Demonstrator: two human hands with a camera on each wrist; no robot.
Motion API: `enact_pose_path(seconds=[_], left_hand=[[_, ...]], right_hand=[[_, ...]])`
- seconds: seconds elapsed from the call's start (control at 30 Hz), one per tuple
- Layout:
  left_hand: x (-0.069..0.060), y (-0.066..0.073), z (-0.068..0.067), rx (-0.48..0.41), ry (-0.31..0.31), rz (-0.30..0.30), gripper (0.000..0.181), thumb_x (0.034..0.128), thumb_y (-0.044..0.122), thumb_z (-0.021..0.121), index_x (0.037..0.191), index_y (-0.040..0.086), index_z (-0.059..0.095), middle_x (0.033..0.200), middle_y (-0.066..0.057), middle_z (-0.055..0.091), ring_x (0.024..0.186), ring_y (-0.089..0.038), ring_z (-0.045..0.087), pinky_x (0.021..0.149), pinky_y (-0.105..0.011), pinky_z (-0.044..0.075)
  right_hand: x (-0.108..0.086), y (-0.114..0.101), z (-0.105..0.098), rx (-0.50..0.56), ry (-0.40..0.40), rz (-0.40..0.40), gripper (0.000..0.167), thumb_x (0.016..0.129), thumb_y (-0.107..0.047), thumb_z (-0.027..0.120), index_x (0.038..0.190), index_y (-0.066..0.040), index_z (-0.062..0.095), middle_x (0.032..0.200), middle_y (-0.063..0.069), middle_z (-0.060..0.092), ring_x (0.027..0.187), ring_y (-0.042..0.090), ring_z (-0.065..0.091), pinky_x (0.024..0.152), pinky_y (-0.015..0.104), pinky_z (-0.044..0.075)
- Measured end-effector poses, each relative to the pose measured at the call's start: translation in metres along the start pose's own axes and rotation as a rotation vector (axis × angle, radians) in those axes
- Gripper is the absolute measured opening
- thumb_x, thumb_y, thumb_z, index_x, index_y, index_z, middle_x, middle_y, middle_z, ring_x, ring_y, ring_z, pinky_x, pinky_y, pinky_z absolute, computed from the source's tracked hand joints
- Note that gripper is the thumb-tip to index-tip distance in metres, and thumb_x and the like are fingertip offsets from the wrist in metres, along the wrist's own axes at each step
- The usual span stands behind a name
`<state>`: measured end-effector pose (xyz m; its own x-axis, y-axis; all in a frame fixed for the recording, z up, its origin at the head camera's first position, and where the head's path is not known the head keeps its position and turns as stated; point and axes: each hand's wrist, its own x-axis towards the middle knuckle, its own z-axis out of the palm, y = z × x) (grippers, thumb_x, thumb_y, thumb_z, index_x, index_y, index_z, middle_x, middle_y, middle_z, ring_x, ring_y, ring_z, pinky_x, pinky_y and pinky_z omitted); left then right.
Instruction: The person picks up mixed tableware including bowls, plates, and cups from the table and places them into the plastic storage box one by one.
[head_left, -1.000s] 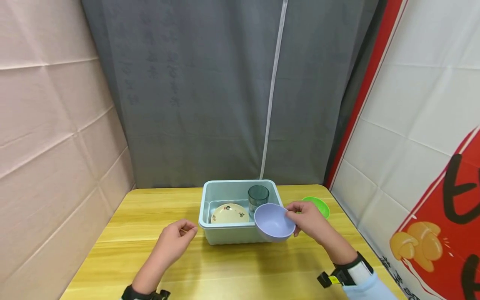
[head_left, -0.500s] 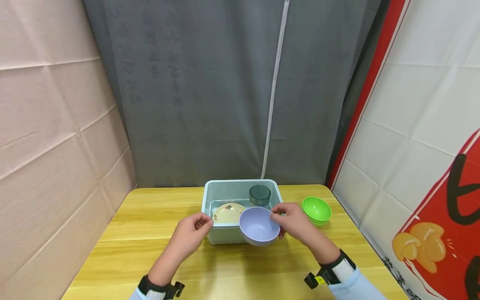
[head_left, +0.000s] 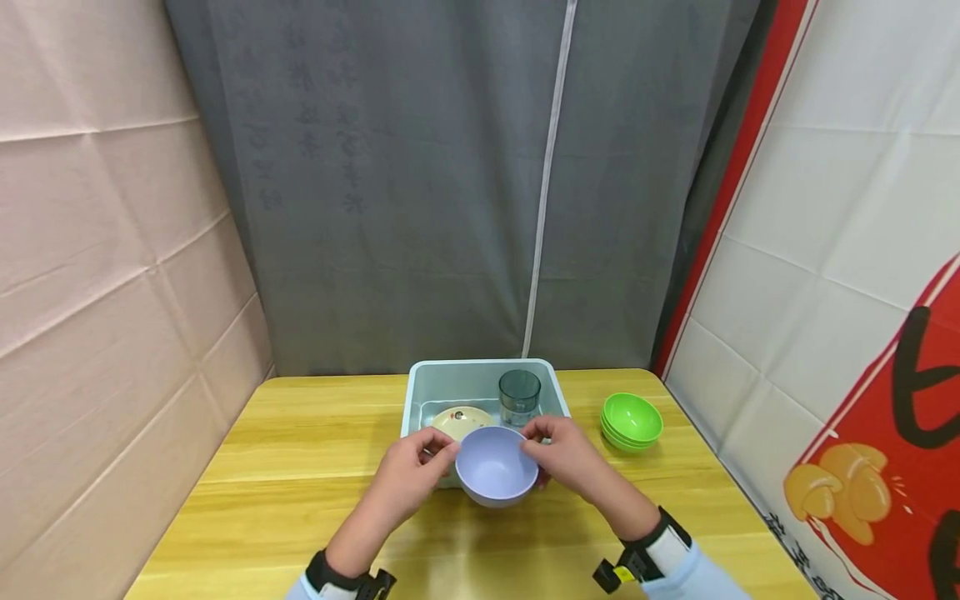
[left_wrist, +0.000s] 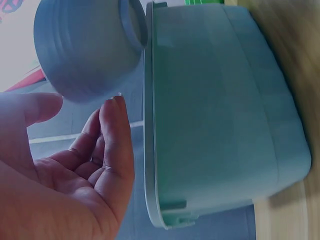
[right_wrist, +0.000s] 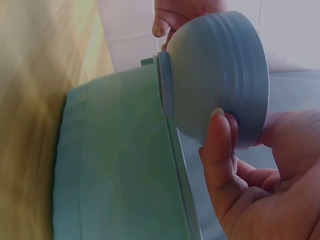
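Note:
A lavender bowl (head_left: 496,468) is held in the air before the near wall of a pale blue-green plastic basin (head_left: 408,398). My right hand (head_left: 564,454) pinches the bowl's right rim, thumb inside and fingers against its outer wall in the right wrist view. On the other side, my left hand (head_left: 412,471) has thumb and fingers parted right by the bowl; whether they touch it I cannot tell. Inside the basin lie a cream plate (head_left: 461,419) with a small printed pattern, partly hidden by the bowl, and a dark clear glass (head_left: 519,395).
Green bowls (head_left: 632,419), nested in a stack, stand on the wooden table (head_left: 315,433) to the right of the basin. A grey curtain (head_left: 405,208) hangs behind the table, with pale cloth at the left and a printed white panel at the right.
My right hand has carried the lavender bowl leftward and closer to me, uncovering the green bowls. My left hand has come rightward to the bowl's left side.

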<state>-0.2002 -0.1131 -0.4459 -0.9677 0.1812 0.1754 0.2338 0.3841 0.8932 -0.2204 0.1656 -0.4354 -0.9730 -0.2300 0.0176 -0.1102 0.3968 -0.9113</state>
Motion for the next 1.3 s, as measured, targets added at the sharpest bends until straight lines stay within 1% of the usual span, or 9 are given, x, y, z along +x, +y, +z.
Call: enact_pose_path(seconds=[0.17,0.3,0.37,0.57,0.7,0.93,1.03,1.2,1.3], left_hand=[[-0.006,0.006,0.006,0.005,-0.002,-0.001,0.025,0.1025,0.031,0.080,0.112,0.007,0.077,0.093,-0.001,0.072,0.081,-0.016,0.066,0.067,-0.029,0.057],[-0.009,0.007,0.009,-0.016,0.011,-0.008,0.028,0.1006,0.028,0.082,0.115,0.004,0.077,0.094,-0.003,0.071,0.080,-0.016,0.067,0.065,-0.028,0.058],[-0.009,0.006,0.011,-0.031,0.017,-0.013,0.028,0.1002,0.025,0.082,0.115,0.002,0.077,0.094,-0.004,0.071,0.079,-0.016,0.068,0.065,-0.028,0.059],[-0.010,0.005,0.013,-0.068,0.025,-0.026,0.024,0.0988,0.017,0.082,0.113,-0.001,0.077,0.093,-0.006,0.071,0.076,-0.016,0.071,0.065,-0.027,0.062],[-0.012,0.006,0.012,-0.084,0.023,-0.033,0.022,0.0985,0.015,0.081,0.113,-0.001,0.077,0.093,-0.007,0.071,0.075,-0.016,0.072,0.065,-0.028,0.062],[-0.011,0.007,0.010,-0.064,0.025,-0.063,0.021,0.0981,0.014,0.079,0.114,0.000,0.077,0.095,-0.007,0.071,0.074,-0.016,0.071,0.064,-0.029,0.062],[-0.009,0.006,0.010,-0.037,0.027,-0.074,0.020,0.0971,0.013,0.077,0.113,0.001,0.078,0.095,-0.007,0.071,0.071,-0.016,0.070,0.063,-0.029,0.061],[-0.007,0.004,0.009,-0.019,0.030,-0.086,0.021,0.0944,0.010,0.074,0.113,0.002,0.079,0.096,-0.007,0.071,0.068,-0.017,0.068,0.063,-0.032,0.062],[-0.007,0.003,0.009,-0.026,0.028,-0.099,0.020,0.0938,0.009,0.073,0.112,0.002,0.079,0.096,-0.008,0.070,0.066,-0.018,0.067,0.064,-0.034,0.065]], right_hand=[[-0.003,0.002,0.008,0.046,0.002,-0.007,0.012,0.100,-0.007,0.072,0.109,0.001,0.074,0.089,0.009,0.067,0.056,0.019,0.064,0.056,0.040,0.063],[-0.006,0.004,0.013,0.079,0.014,-0.007,0.012,0.100,-0.006,0.070,0.109,0.002,0.072,0.088,0.009,0.066,0.056,0.019,0.063,0.053,0.037,0.061],[-0.007,0.004,0.014,0.087,0.015,-0.002,0.012,0.099,-0.006,0.070,0.109,0.002,0.072,0.087,0.009,0.065,0.056,0.019,0.063,0.053,0.036,0.061],[-0.011,0.004,0.017,0.099,0.005,0.005,0.013,0.099,-0.006,0.068,0.109,0.001,0.071,0.086,0.009,0.064,0.056,0.020,0.063,0.054,0.040,0.062],[-0.012,0.004,0.018,0.107,0.003,0.003,0.014,0.098,-0.006,0.068,0.110,0.002,0.071,0.086,0.009,0.064,0.056,0.020,0.063,0.053,0.036,0.060],[-0.013,0.003,0.019,0.103,-0.002,0.005,0.016,0.098,-0.007,0.069,0.110,0.002,0.072,0.087,0.010,0.066,0.057,0.020,0.064,0.053,0.036,0.061],[-0.014,0.002,0.019,0.107,-0.005,0.006,0.017,0.098,-0.008,0.069,0.111,0.003,0.071,0.089,0.011,0.066,0.058,0.020,0.065,0.054,0.037,0.062],[-0.014,0.003,0.019,0.121,-0.021,0.010,0.019,0.102,-0.012,0.072,0.113,0.004,0.071,0.091,0.012,0.067,0.062,0.021,0.067,0.056,0.036,0.062],[-0.014,0.005,0.018,0.111,-0.036,0.006,0.022,0.105,-0.018,0.073,0.114,0.002,0.071,0.091,0.011,0.068,0.064,0.021,0.067,0.057,0.036,0.062]])
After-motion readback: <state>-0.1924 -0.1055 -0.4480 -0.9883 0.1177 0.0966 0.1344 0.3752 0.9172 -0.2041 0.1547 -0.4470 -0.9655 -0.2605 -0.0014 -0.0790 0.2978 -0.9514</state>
